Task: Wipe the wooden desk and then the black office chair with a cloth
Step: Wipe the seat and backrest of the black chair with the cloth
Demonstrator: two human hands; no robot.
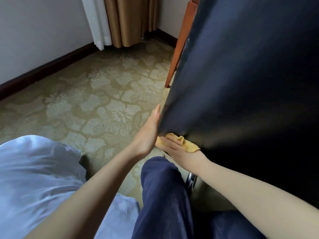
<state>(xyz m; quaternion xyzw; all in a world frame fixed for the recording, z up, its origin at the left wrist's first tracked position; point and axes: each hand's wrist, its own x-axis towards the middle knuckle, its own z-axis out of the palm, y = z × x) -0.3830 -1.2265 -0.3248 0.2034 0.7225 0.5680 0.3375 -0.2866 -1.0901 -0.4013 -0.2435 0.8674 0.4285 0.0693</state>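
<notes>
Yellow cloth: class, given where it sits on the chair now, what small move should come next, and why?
Probably slide the right hand with the yellow cloth rightward along the lower edge of the black office chair. The cloth is pressed near that edge's left corner, the left hand lies flat against the chair's side, steadying it, and most of the edge stretches to the right.

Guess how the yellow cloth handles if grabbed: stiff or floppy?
Likely floppy: the yellow cloth bunches and folds at the right hand. Probably light: its visible corner looks thin. It should mould easily to the black chair edge beside it.
</notes>
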